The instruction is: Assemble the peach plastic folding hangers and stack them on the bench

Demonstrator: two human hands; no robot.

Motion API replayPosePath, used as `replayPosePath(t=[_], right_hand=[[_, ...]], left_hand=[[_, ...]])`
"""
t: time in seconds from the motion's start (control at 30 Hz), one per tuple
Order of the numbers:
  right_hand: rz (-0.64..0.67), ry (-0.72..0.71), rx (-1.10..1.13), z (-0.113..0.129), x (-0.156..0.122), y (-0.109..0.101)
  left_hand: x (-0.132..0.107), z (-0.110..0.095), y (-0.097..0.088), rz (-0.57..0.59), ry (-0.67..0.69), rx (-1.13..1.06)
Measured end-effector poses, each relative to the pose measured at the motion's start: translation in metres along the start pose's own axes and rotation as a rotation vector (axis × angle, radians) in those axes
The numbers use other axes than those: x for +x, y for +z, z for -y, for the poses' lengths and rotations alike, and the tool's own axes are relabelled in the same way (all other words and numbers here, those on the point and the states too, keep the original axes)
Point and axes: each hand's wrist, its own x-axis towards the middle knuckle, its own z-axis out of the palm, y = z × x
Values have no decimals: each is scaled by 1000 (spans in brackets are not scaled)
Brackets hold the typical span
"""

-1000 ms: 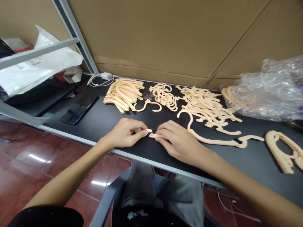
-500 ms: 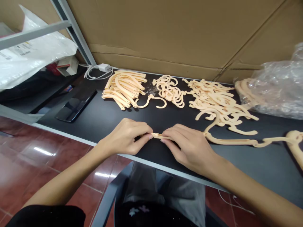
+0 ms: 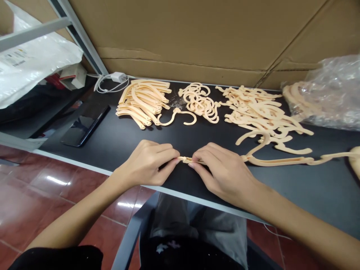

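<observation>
Over the black tabletop (image 3: 126, 150), near its front edge, my two hands meet at a slim cream plastic hanger piece (image 3: 185, 159). My left hand (image 3: 150, 163) pinches its left end between thumb and fingertips. My right hand (image 3: 222, 170) grips it just to the right, thumb below and fingers curled over. A short stretch with a joint-like bump shows between the hands; the rest is hidden by my fingers. Just beyond my right hand lies an assembled-looking cream hanger (image 3: 281, 162) with a curved hook, touching or close to my knuckles.
Behind lie a pile of cream hanger arms (image 3: 143, 101), loose hooks (image 3: 201, 103), a single hook (image 3: 177, 114) and a heap of joined pieces (image 3: 258, 108). A phone (image 3: 86, 125) and white charger cable (image 3: 112, 84) are left; a clear plastic bag (image 3: 329, 93) is right.
The view has shifted slightly. My hands keep their pinch on the hanger piece, and the gap between them looks about the same, with the piece turned a little.
</observation>
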Motion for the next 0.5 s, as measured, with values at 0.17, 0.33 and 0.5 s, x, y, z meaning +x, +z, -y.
replayPosePath(t=[0.17, 0.33, 0.5], right_hand=[[27, -6, -79, -1, 0, 2], [37, -20, -124, -3, 1, 2], [28, -28, -126, -4, 1, 2]], left_hand=[[1, 0, 1, 8, -16, -23], [0, 2, 1, 41, 7, -28], [0, 2, -1, 74, -10, -4]])
